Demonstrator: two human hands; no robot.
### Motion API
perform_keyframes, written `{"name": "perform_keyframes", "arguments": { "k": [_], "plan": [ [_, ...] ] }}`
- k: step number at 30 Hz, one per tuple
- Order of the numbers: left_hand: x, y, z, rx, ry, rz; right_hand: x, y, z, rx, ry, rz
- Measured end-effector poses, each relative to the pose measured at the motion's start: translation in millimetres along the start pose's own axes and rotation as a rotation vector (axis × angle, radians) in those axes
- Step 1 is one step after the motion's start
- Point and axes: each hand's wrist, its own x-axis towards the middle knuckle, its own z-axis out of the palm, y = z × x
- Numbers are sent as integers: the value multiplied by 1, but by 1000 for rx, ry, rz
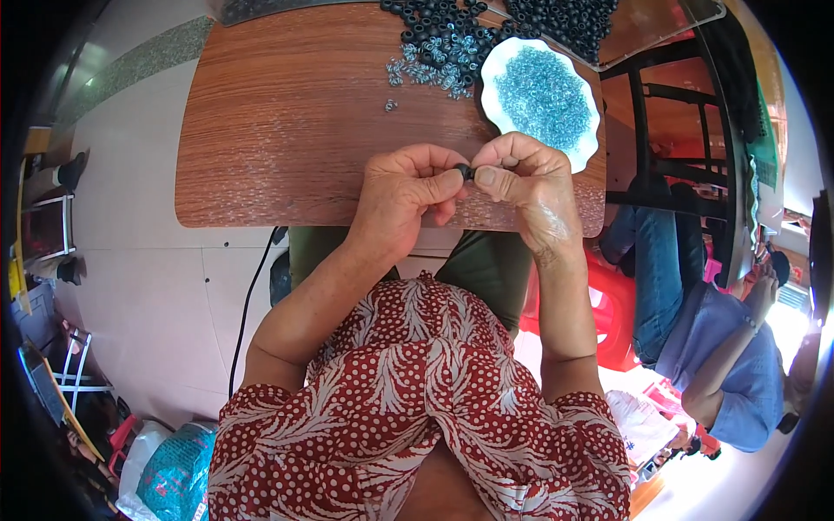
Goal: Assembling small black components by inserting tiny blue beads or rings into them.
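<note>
Above the near edge of the wooden table (287,113), my two hands meet at a small round black piece (466,172). My left hand (391,195) pinches it between thumb and fingertips. From the other side, my right hand (539,182) is closed too, its thumb and forefinger tips against the piece; anything else between them is hidden. Beyond lie loose clear little rings (447,65) beside a heap of black ring-shaped pieces (565,22). A white scalloped dish (489,97) full of tiny clear rings sits just past my right hand.
One small cluster of clear rings (391,105) lies apart on the tabletop. A clear-edged tray (669,39) borders the heap. To the right are a red stool (608,304) and a seated person in blue (730,365). A black cable (248,313) hangs at the table's left.
</note>
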Motion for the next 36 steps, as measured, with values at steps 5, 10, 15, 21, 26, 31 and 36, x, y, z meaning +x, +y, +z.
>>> {"name": "perform_keyframes", "arguments": {
  "k": [5, 10, 15, 21, 26, 31, 36],
  "plan": [
    [2, 0, -4, -26, -38, -28, 8, 2, -7, 59, -69, 141],
    [1, -3, -1, 0, 4, 9, 9, 1, -3, 36, -67, 133],
    [4, -4, 2, 36, -4, 64, 15, 1, -1, -53, -80, 110],
    [3, -6, 0, 71, -27, 125, 13, 7, 3, -33, -74, 72],
    [-1, -9, -3, 86, -60, 110, 8, 11, 2, -30, -69, 109],
    [-8, 12, -9, 117, -17, 99, 3, 10, 12, 89, -69, 120],
    [0, 96, 5, 531, 97, 528, 14, 14, 9, -159, -18, -61]
  ]
}}
